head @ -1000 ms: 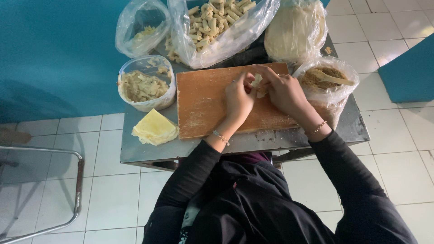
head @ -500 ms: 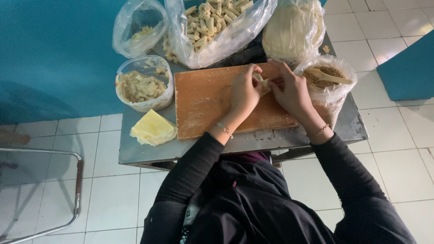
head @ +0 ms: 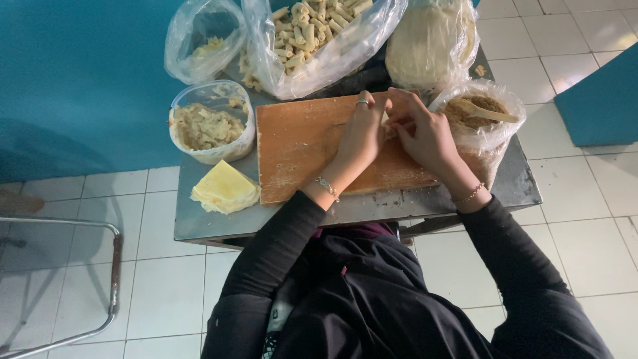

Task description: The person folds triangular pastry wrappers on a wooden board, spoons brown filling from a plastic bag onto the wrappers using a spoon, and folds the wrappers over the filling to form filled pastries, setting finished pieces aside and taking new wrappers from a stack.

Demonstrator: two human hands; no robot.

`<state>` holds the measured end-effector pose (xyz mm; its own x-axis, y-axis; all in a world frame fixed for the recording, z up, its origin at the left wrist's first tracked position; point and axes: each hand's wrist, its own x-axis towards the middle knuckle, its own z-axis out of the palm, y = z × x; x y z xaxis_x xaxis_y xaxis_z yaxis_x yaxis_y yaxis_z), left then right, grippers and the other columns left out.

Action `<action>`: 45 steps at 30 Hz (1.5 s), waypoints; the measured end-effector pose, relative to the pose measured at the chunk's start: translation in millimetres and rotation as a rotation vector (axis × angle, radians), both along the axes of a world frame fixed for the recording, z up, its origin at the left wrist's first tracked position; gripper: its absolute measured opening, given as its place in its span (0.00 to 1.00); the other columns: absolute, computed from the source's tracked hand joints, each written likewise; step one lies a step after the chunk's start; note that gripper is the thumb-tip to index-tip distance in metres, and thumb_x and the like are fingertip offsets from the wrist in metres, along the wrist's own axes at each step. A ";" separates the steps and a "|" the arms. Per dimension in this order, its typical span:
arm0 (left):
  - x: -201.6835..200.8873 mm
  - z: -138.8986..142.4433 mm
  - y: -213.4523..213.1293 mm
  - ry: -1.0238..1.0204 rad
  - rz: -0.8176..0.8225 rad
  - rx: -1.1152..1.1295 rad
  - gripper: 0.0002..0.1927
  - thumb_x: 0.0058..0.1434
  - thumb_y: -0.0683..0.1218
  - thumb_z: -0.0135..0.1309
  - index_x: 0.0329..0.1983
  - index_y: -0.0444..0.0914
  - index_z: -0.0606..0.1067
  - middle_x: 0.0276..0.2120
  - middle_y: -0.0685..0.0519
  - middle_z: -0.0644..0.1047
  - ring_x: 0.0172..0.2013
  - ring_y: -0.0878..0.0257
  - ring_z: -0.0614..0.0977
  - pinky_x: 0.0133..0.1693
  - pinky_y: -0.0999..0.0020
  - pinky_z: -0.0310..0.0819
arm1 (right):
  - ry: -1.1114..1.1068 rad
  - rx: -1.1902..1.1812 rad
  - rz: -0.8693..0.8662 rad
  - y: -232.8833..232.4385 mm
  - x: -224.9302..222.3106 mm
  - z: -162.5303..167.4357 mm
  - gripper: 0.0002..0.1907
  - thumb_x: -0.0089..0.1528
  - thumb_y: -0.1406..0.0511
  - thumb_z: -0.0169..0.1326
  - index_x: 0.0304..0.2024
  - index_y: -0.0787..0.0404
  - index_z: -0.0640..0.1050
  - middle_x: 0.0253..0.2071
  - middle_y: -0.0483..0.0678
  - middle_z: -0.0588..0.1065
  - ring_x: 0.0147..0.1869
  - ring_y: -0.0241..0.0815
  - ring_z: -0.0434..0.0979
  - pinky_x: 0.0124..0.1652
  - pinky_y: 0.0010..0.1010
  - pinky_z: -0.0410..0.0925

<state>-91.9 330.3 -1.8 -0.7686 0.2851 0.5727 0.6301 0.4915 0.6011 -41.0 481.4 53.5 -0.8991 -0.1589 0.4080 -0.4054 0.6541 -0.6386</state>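
My left hand (head: 362, 133) and my right hand (head: 422, 129) meet over the far right part of a wooden board (head: 299, 149). Between their fingers they pinch a small pale roll of dough (head: 387, 123), mostly hidden by the fingers. A ring sits on my left hand, and each wrist wears a thin bracelet. The board lies on a small metal table (head: 212, 223).
A plastic tub of pale filling (head: 209, 126) and a yellow stack of wrappers (head: 224, 188) lie left of the board. Behind stand a big bag of finished rolls (head: 319, 33), a smaller bag (head: 203, 43) and a white dough bag (head: 432, 43). A crumb bag with wooden spoon (head: 482, 113) stands right. A metal chair frame (head: 100, 266) stands left.
Both hands slid a little toward the board's far edge, still closed around the small roll. The view has shifted slightly.
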 end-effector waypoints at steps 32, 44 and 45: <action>-13.7 -10.1 -16.7 -0.009 -0.134 -0.086 0.07 0.53 0.38 0.62 0.32 0.30 0.77 0.41 0.37 0.73 0.41 0.40 0.80 0.44 0.52 0.76 | -0.057 0.234 0.276 36.1 -41.5 -9.9 0.09 0.60 0.70 0.62 0.44 0.61 0.81 0.38 0.51 0.83 0.42 0.43 0.85 0.43 0.31 0.76; -11.9 -5.9 -11.1 -0.078 0.081 0.023 0.09 0.51 0.45 0.66 0.25 0.34 0.79 0.30 0.44 0.71 0.38 0.48 0.75 0.39 0.55 0.71 | -0.191 0.404 0.283 26.8 -91.5 -11.9 0.08 0.51 0.67 0.64 0.33 0.55 0.87 0.35 0.52 0.80 0.38 0.48 0.82 0.40 0.36 0.73; -10.4 -4.9 -11.0 -0.120 0.093 0.063 0.11 0.50 0.46 0.66 0.25 0.33 0.78 0.30 0.44 0.72 0.37 0.48 0.75 0.38 0.55 0.71 | -0.200 0.406 0.274 26.7 -92.3 -11.6 0.08 0.51 0.66 0.64 0.33 0.55 0.87 0.35 0.51 0.80 0.38 0.48 0.82 0.40 0.36 0.73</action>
